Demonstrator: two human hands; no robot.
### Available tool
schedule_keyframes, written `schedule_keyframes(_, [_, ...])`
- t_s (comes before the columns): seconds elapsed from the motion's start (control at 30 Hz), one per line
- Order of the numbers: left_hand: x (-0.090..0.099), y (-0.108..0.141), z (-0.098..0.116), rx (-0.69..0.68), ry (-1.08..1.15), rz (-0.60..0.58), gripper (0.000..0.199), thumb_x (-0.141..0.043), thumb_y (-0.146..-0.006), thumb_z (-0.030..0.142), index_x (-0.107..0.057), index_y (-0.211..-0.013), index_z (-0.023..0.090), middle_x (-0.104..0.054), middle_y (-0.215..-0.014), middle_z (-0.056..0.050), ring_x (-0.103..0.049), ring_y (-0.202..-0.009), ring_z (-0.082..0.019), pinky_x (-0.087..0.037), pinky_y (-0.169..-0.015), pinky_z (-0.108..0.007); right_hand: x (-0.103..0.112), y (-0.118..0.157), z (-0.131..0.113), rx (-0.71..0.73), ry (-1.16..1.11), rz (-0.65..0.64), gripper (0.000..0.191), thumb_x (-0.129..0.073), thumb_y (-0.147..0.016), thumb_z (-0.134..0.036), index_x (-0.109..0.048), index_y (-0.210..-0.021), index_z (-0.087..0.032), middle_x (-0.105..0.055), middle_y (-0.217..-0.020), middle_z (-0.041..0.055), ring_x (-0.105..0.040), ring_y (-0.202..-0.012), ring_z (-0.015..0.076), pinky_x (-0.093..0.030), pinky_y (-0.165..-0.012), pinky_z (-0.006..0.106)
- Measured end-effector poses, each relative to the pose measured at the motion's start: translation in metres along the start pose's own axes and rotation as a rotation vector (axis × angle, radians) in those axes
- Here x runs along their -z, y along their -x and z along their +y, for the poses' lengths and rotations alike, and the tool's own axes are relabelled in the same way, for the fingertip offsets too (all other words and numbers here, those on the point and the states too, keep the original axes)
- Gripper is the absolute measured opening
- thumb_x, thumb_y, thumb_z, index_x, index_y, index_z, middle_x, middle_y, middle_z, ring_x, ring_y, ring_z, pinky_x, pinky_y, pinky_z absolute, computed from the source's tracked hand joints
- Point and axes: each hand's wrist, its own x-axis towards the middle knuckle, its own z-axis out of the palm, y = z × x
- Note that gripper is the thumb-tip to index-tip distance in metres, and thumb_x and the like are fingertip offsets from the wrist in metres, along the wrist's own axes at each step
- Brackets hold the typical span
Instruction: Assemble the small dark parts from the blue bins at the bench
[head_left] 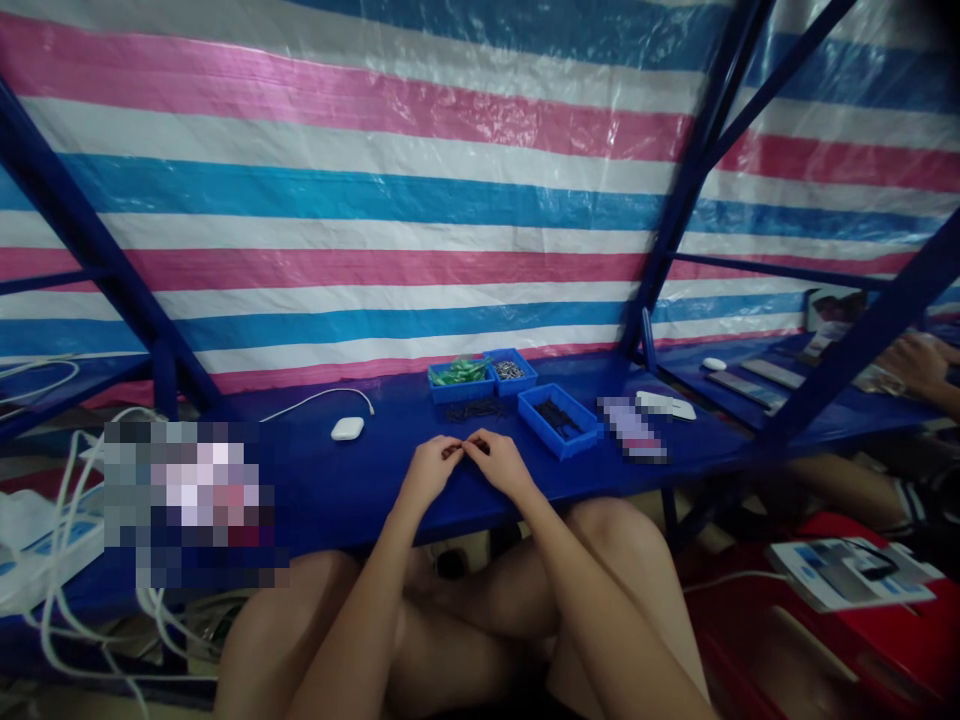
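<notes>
My left hand (433, 470) and right hand (501, 462) meet at the fingertips over the worktop (315, 490); I can't tell whether either grip pinches anything. Loose black pieces (475, 410) lie just beyond; the blue bin (543, 434), long axis slanting away leftward, sits nearer my right.

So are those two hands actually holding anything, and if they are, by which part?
I can't tell. The left hand and right hand meet at the fingertips, but anything pinched there is too small and blurred.
</notes>
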Motion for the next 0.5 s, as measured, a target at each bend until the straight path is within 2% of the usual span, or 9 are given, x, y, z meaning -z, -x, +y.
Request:
schedule_keyframes(0.27, [-0.0007,0.0006,0.0011,-0.051,-0.048,0.001,0.019,-0.048,-0.076,0.024,-0.065,-0.084,0.019,-0.059,-0.073,-0.003,-0.054,-0.065,-0.012,-0.041,-0.060,-0.022,-0.0011,-0.0003,0.0019,-0.013,-0.012,-0.002,0.014,-0.048,-0.078,-0.028,-0.061,-0.078,-0.022,-0.064,-0.074,0.0000,-0.058,-0.070,0.0138,-0.041,-0.065,0.022])
schedule_keyframes(0.5, [-0.0015,0.0007,0.0002,-0.058,-0.066,0.010,0.019,-0.047,-0.077,0.023,-0.063,-0.086,0.018,-0.058,-0.073,-0.003,-0.053,-0.064,-0.012,-0.040,-0.061,-0.023,-0.0008,-0.0008,0.0027,-0.013,-0.028,-0.002,0.014,-0.047,-0.076,-0.023,-0.060,-0.080,-0.021,-0.064,-0.076,0.0003,-0.058,-0.071,0.0137,-0.042,-0.066,0.023])
